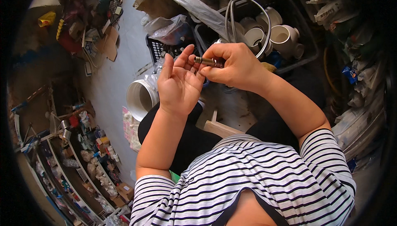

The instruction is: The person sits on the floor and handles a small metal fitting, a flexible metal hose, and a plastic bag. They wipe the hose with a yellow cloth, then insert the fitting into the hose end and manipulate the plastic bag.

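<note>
Between the thumb and fingers of my right hand [240, 66] is a short brownish metal fitting [203, 61], shaped like a small ringed tube. It points left, toward my other hand. Palm up, my left hand [178, 86] has its fingers spread just below and left of the fitting, and nothing shows on the palm. Whether its fingertips touch the fitting, I cannot tell. My right fingers hide the far end of the piece.
Beyond my right hand, a black crate [313, 62] holds several white pipe fittings [282, 35] and a looped flexible hose [269, 23]. A white bucket [130, 96] and black basket [154, 49] are by my left hand. Cluttered shelves [63, 164] stand lower left.
</note>
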Demonstrator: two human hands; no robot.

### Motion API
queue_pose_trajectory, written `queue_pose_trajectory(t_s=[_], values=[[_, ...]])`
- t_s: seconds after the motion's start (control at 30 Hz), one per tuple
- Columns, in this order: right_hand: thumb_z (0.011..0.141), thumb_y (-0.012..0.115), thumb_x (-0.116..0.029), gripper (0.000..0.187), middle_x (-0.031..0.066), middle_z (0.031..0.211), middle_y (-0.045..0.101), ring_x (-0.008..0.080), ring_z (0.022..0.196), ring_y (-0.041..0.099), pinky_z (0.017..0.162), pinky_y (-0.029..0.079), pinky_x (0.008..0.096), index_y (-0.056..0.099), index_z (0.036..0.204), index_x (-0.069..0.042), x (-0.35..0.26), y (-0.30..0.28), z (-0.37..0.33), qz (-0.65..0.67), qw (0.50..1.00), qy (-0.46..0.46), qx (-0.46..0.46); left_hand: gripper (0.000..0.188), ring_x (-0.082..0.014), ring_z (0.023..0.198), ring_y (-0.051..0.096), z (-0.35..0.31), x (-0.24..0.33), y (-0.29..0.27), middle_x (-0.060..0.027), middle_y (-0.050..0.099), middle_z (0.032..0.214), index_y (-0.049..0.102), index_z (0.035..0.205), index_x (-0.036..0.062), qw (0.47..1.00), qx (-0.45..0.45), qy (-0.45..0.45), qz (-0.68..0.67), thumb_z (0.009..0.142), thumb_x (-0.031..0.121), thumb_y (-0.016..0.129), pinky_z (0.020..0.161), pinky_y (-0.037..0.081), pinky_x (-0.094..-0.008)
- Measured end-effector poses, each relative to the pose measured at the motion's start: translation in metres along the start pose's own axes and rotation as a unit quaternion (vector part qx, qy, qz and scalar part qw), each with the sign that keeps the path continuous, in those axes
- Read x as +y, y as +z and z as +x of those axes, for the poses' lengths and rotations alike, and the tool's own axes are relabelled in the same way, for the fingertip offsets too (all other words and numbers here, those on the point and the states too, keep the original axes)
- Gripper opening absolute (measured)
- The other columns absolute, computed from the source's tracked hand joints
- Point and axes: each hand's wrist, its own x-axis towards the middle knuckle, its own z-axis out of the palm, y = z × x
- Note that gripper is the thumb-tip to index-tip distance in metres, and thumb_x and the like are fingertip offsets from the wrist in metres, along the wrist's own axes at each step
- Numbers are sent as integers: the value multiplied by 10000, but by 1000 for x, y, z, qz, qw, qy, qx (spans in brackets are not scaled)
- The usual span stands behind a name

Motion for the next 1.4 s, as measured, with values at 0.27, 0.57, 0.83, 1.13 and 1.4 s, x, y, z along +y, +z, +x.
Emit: queue_pose_trajectory(t_s=[0.27,0.57,0.83,1.13,1.4], values=[[703,649,-167,128,106,739,629,268,693,610,604,487,347,643,778,-65,15,11,1,-141,983,-113,-3,564,-258,1091,464,-3,2,4,-147,493,1110,441,1189,-60,999,-33,-13,12,938,437,356,983,360,-376],[716,649,-181,132,105,745,627,274,710,616,621,499,362,640,800,-80,21,15,0,-180,974,-132,-31,693,-314,1225,386,-6,0,5,-230,379,1327,316,1301,-77,995,-48,-17,84,927,506,299,1052,276,-396],[720,637,-175,160,128,715,621,274,671,620,598,493,353,638,825,-54,18,16,0,-214,969,-116,-43,642,-294,1181,423,-6,0,3,-213,403,1297,336,1280,-55,994,-42,-22,100,928,481,332,1009,333,-386],[799,610,-153,162,-21,641,534,31,570,456,498,370,196,609,814,8,5,-4,7,75,992,89,-45,174,-10,652,461,-4,3,-4,33,577,811,614,986,26,883,14,116,455,851,136,610,565,354,-145],[800,611,-134,139,-36,657,523,19,600,444,517,362,179,599,804,4,6,-4,6,85,992,84,-39,115,-1,640,465,-8,0,-5,44,576,779,621,930,7,890,-13,133,436,832,66,616,543,343,-140]])
